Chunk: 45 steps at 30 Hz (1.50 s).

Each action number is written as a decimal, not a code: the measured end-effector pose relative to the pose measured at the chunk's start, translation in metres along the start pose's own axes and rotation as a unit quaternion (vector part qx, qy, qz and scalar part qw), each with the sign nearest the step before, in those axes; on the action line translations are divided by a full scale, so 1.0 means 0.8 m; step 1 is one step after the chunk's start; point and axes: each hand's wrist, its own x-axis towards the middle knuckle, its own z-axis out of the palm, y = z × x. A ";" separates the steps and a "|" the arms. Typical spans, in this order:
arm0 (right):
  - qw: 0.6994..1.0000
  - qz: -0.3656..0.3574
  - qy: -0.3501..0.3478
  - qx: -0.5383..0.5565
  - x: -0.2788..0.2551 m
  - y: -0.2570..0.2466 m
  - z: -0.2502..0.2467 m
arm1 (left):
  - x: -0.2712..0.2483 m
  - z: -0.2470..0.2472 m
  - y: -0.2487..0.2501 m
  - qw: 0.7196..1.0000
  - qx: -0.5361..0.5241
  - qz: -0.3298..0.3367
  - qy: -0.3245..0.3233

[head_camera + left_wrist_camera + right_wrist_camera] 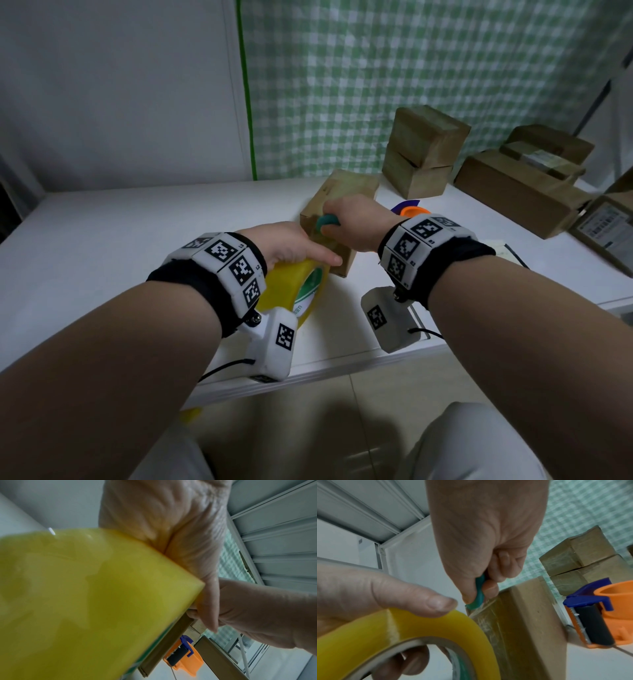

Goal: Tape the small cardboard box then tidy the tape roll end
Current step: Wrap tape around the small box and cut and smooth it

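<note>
A small brown cardboard box [346, 186] lies on the white table [137, 222], with clear tape stretched over its near end [489, 616]. My left hand [291, 245] grips a yellow tape roll [294, 291] right against the box's near side, thumb on the roll's outer face [436, 603] and fingers through its core. My right hand [352, 219] holds a small teal cutter [327, 221] in curled fingers. The cutter's tip [475, 603] touches the tape at the box's top edge. In the left wrist view the roll [85, 595] fills most of the picture.
An orange and blue tape dispenser [594, 614] sits just right of the box. Two stacked brown boxes [423, 154] stand behind it, and more parcels [524, 185] lie at the right. A green checked curtain [411, 68] hangs behind the table.
</note>
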 end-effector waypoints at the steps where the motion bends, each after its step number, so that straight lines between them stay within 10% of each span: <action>1: 1.000 0.001 -0.002 0.002 0.000 -0.001 0.000 | 0.000 0.000 0.000 1.000 0.001 0.001 0.001; 45: 0.982 0.013 -0.092 -0.162 -0.004 0.011 0.001 | -0.011 0.004 0.010 0.999 0.035 -0.022 0.026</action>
